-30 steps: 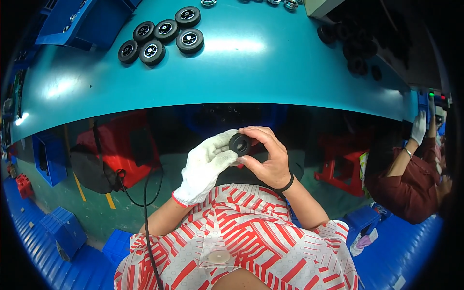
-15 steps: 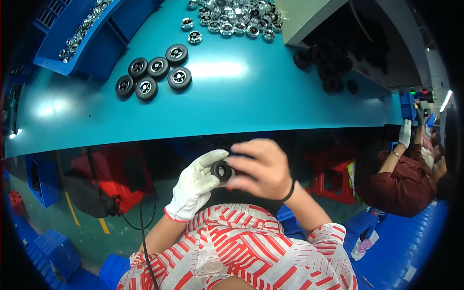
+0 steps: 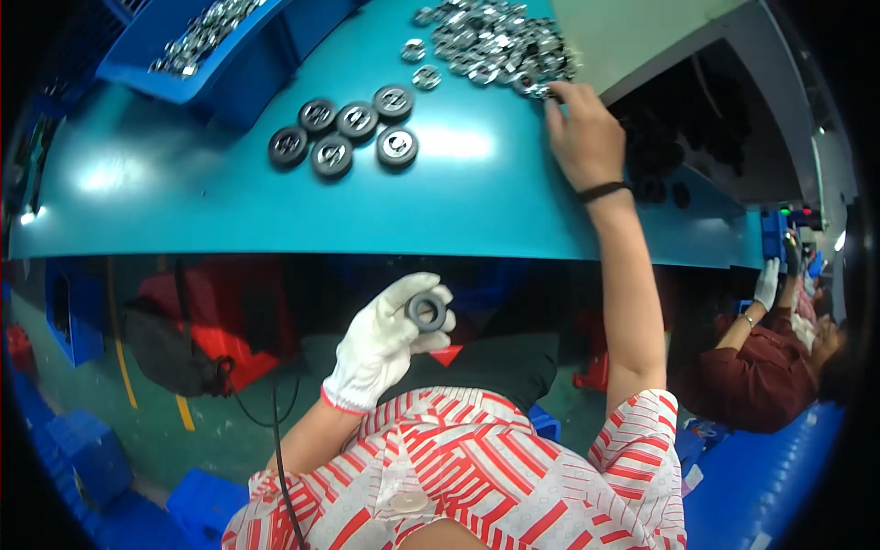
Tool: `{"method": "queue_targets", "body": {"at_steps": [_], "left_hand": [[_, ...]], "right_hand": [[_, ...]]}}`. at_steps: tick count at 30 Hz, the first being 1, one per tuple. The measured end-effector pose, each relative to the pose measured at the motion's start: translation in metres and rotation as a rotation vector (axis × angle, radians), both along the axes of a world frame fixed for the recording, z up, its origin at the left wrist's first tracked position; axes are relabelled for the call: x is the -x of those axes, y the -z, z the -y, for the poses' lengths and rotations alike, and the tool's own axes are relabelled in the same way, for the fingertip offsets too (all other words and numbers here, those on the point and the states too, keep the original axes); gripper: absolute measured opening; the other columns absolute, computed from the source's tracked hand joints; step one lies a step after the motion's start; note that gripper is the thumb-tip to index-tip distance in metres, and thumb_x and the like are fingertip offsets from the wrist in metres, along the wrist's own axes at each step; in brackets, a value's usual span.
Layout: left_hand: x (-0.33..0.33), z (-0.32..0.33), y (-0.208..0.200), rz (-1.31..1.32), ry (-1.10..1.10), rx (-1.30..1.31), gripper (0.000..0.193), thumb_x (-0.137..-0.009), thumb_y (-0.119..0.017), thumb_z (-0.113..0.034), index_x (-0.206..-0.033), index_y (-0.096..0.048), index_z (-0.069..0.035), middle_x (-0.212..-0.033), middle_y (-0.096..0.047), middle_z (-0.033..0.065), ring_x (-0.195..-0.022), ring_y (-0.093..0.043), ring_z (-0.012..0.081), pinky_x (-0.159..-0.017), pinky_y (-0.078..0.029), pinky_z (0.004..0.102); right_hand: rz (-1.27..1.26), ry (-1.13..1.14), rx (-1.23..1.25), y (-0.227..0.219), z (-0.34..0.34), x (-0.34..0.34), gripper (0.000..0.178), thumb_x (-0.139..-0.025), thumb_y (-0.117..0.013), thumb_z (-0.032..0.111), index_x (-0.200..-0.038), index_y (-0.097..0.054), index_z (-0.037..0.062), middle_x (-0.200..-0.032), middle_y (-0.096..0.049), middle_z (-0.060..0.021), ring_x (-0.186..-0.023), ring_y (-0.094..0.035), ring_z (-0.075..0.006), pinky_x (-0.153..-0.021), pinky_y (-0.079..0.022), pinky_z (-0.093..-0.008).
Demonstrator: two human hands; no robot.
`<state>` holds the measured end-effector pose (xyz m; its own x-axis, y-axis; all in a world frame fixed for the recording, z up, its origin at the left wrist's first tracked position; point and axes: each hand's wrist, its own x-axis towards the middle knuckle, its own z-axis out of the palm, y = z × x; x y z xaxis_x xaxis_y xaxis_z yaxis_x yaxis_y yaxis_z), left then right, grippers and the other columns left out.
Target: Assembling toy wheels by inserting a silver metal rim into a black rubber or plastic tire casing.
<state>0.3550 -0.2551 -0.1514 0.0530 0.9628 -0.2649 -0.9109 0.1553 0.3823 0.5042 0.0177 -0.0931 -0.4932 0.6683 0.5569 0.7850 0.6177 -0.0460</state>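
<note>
My left hand (image 3: 380, 339), in a white glove, holds a small black rubber tyre (image 3: 425, 313) upright in front of my body, its open hole facing up toward me. My bare right hand (image 3: 587, 137), with a dark band at the wrist, is stretched far forward over the table. Its fingertips close on a shiny wheel hub at the right edge of a pile of chrome hubs (image 3: 495, 46); the fingers partly hide that hub. To the left lie several finished-looking wheels (image 3: 357, 120), black tyres with silver centres.
A blue bin (image 3: 188, 84) of shiny parts stands at the far left of the teal table (image 3: 495, 202). Under a pale panel (image 3: 632, 37) at the right lie dark tyres (image 3: 681, 194). A co-worker in a dark red top (image 3: 765, 376) sits to the right. A cable hangs beside my left arm.
My right hand has left the tyre and reached forward and right to the chrome hubs. My left hand keeps hold of the tyre. The view has shifted slightly.
</note>
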Motion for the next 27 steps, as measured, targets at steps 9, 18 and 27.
{"method": "queue_targets", "body": {"at_steps": [9, 18, 27], "left_hand": [[-0.003, -0.001, 0.003, 0.096, 0.026, -0.054, 0.059, -0.078, -0.072, -0.009, -0.129, -0.045, 0.001, -0.121, -0.054, 0.0181, -0.104, -0.060, 0.0311, -0.080, -0.059, 0.0379], [-0.013, 0.006, 0.003, 0.075, 0.046, -0.014, 0.062, -0.078, -0.072, -0.010, -0.131, -0.042, 0.002, -0.122, -0.053, 0.0192, -0.104, -0.060, 0.0323, -0.080, -0.059, 0.0392], [-0.014, -0.001, 0.011, 0.330, 0.087, -0.071, 0.061, -0.082, -0.068, -0.012, -0.133, -0.038, 0.004, -0.121, -0.052, 0.0223, -0.103, -0.060, 0.0343, -0.078, -0.059, 0.0412]], "right_hand": [[-0.061, -0.127, 0.097, 0.000, 0.037, -0.005, 0.016, -0.082, -0.064, 0.017, -0.095, -0.061, 0.0087, -0.090, -0.063, -0.0059, -0.086, -0.062, -0.0240, -0.068, -0.050, -0.0354], [-0.394, -0.164, 0.552, -0.002, 0.064, -0.016, 0.021, -0.087, -0.052, 0.020, -0.093, -0.064, 0.0043, -0.078, -0.064, -0.0099, -0.067, -0.061, -0.0235, -0.065, -0.048, -0.0318], [-0.088, -0.007, 0.301, 0.000, 0.061, -0.021, 0.018, -0.090, -0.053, 0.024, -0.094, -0.066, 0.0121, -0.081, -0.060, -0.0061, -0.075, -0.059, -0.0255, -0.065, -0.048, -0.0356]]}}
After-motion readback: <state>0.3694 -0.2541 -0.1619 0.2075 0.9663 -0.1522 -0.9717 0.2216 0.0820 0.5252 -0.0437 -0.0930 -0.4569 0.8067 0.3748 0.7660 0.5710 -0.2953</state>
